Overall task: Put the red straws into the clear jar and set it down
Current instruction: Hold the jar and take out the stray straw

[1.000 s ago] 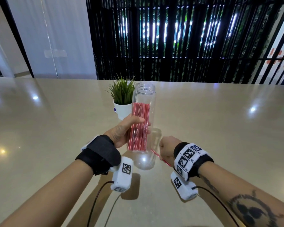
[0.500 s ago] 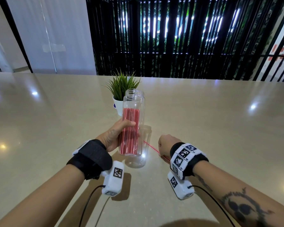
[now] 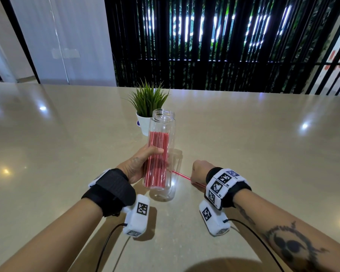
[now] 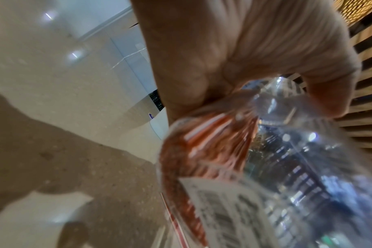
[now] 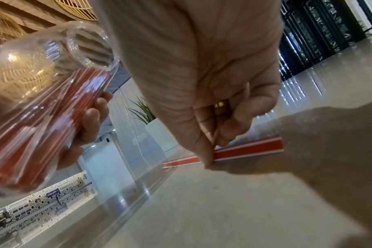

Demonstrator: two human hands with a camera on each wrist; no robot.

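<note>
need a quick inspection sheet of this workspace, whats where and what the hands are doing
surface: glossy beige table, ceiling lights reflected.
job's things: clear jar with a bundle of red straws inside, open top; one loose straw on the table.
clutter: potted plant behind the jar.
grippers: left hand grips the jar, held tilted; right hand pinches the loose straw.
cables: black wrist cables trail towards the person.
surroundings: dark slatted wall, white panel.

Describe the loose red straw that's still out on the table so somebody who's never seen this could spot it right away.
Start at the wide beige table, then find the clear jar gripped by the left hand near its middle. Just right of the jar's base, the right hand pinches a thin red straw lying on the tabletop. Unlike the bundled straws inside the jar, it lies outside.
</note>
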